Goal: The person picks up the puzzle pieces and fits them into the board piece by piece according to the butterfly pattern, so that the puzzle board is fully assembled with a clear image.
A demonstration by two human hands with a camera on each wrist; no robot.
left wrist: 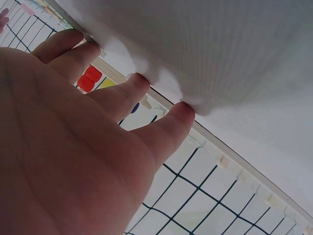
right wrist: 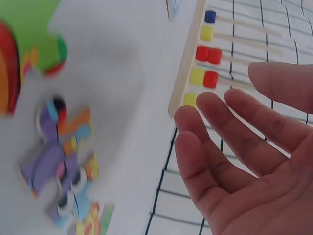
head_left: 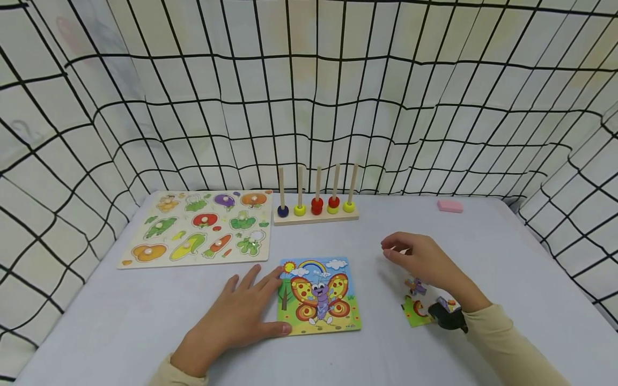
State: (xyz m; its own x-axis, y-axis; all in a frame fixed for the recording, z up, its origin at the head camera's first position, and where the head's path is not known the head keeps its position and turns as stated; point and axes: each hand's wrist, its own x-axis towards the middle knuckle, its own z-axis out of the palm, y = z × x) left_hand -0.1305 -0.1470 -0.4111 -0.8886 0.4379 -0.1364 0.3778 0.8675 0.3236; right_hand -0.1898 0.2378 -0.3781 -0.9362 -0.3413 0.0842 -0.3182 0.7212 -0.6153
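Note:
A square butterfly puzzle [head_left: 319,308] lies flat in front of me, its picture whole. My left hand [head_left: 236,316] rests at its left side, fingers spread, thumb at the lower left corner and fingertips by the upper left. In the left wrist view the left hand [left wrist: 83,142] shows its fingertips against the pale table surface. My right hand [head_left: 422,260] hovers to the right with loosely bent fingers. Nothing is between the fingers of the right hand [right wrist: 244,161] in its wrist view. Loose jigsaw pieces, one purple [right wrist: 46,169] and one green [right wrist: 34,29], lie below it, partly hidden by the wrist in the head view.
A vegetable peg puzzle [head_left: 183,220] lies at the back left. Beside it stands a wooden peg counter [head_left: 316,219] with coloured beads. A pink block [head_left: 450,206] sits at the back right. Black-corded netting [head_left: 316,102] surrounds the white table.

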